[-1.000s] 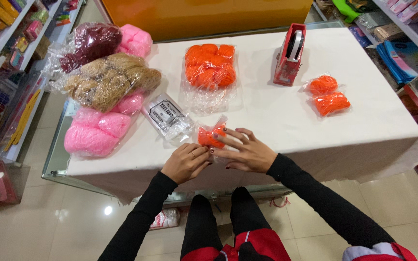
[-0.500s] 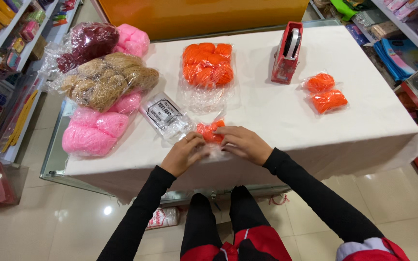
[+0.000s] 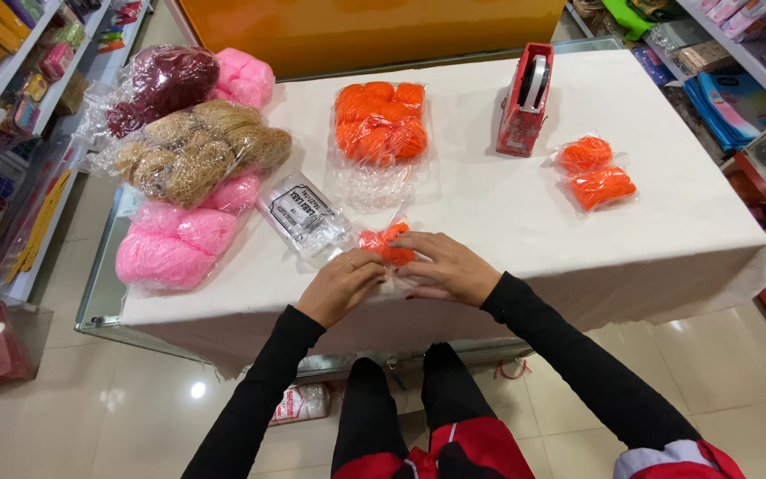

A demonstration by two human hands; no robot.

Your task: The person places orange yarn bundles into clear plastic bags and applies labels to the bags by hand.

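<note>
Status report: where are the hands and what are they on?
Left hand and right hand both pressing small orange yarn bag. Flat packet stack beside it. Nothing blocking.

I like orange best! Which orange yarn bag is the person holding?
The small orange yarn bag at the table's near edge, under the left hand and right hand. The big orange pack and two small orange bags lie untouched farther away.

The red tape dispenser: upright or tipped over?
Upright. The dispenser stands on its base on the white table, roll showing at the top, apart from both hands.
</note>
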